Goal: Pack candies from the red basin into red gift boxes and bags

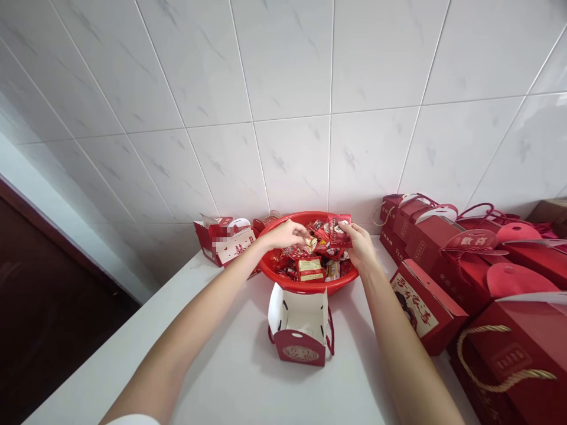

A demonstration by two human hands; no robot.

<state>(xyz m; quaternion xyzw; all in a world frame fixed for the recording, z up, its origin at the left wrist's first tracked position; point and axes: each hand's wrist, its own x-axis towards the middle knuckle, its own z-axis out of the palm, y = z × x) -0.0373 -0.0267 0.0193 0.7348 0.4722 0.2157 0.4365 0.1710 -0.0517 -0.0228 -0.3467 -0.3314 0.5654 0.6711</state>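
A red plastic basin (310,288) full of wrapped sweets stands against the tiled wall. My left hand (289,234) reaches over its left part, fingers bent down at a small gold wrapper (310,243); whether they grip it is unclear. At the basin's right side my right hand (359,241) pinches a dark red packet (339,230) between thumb and fingers. Among the sweets lies a larger gold and red packet (310,270). In front of the basin is a small open red gift box (301,348), its white inside showing nothing in it, with cord handles at its sides.
Many red gift boxes (443,248) with cord handles crowd the right side of the white table (221,366). Another open red and white box (234,245) stands left of the basin, near the wall (292,159).
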